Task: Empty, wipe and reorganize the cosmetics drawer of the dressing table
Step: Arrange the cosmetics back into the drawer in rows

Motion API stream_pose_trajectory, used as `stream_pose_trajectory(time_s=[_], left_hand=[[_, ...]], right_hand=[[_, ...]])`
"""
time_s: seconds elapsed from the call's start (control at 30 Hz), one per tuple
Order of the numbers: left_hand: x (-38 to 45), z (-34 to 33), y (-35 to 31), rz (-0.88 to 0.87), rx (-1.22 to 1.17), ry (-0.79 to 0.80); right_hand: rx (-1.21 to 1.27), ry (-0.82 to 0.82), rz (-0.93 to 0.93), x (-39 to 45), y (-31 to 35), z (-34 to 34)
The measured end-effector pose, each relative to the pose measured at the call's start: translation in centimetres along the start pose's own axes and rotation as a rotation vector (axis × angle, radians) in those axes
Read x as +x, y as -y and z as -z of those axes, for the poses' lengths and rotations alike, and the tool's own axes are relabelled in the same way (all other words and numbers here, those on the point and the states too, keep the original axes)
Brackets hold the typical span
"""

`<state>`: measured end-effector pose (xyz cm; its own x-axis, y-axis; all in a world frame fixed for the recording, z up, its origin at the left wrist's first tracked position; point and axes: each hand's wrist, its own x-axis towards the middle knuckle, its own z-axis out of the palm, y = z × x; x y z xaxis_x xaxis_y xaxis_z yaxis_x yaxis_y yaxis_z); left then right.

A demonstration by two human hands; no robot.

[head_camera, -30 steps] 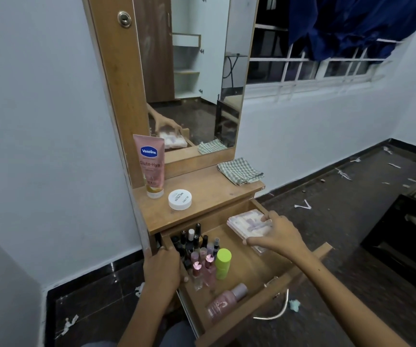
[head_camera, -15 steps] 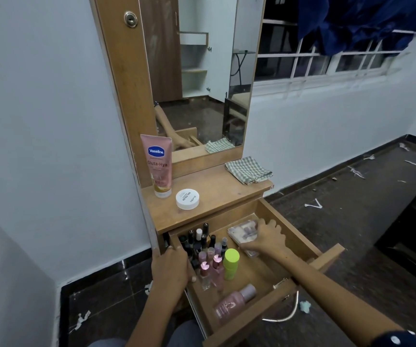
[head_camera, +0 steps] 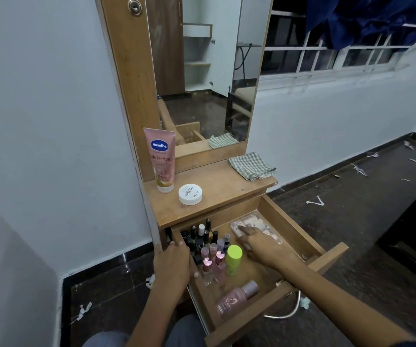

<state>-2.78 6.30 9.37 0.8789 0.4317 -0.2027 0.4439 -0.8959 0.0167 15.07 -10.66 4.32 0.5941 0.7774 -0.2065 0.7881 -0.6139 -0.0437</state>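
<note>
Head view: vs 1 s ago the clear palette (head_camera: 257,227) has gone from lifted above the drawer (head_camera: 299,229) to lying flat in its far right corner, and the right hand (head_camera: 262,246) now rests on it w/ fingers fairly straight, index tip touching the near left edge, not gripping. Left hand (head_camera: 174,265) is where it was, fingers curled over the drawer's left wall, thumb inside. Readable text: pink tube (head_camera: 162,160) says "Vaseline" and "Gluta-Hya", plus "10X" lower down; white jar (head_camera: 190,194) lid reads "NAIL POLISH" and a brand too small to be sure of. Both stand on the dresser top (head_camera: 227,194), beyond the left fingertips; a folded check cloth (head_camera: 251,166) lies at the top's right end, beyond the right fingers. Drawer contents: a cluster of nail polish bottles (head_camera: 207,242) upright betw. the two hands, just right of the left thumb; a green-capped bottle (head_camera: 233,262) upright just left of the right wrist; a pink bottle (head_camera: 237,298) lying on its side near the drawer front, under the right forearm. Mirror (head_camera: 209,71) above shows shelves and floor. Paper scraps (head_camera: 315,201) on the dark floor to the right.
</note>
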Motion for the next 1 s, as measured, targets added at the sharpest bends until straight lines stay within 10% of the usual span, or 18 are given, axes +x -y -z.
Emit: stream_pose_trajectory(time_s=[1.0], left_hand=[[-0.3, -0.2, -0.1, -0.005, -0.014, -0.008]], right_hand=[[-0.007, 0.009, -0.066, 1.9, -1.1, -0.5]])
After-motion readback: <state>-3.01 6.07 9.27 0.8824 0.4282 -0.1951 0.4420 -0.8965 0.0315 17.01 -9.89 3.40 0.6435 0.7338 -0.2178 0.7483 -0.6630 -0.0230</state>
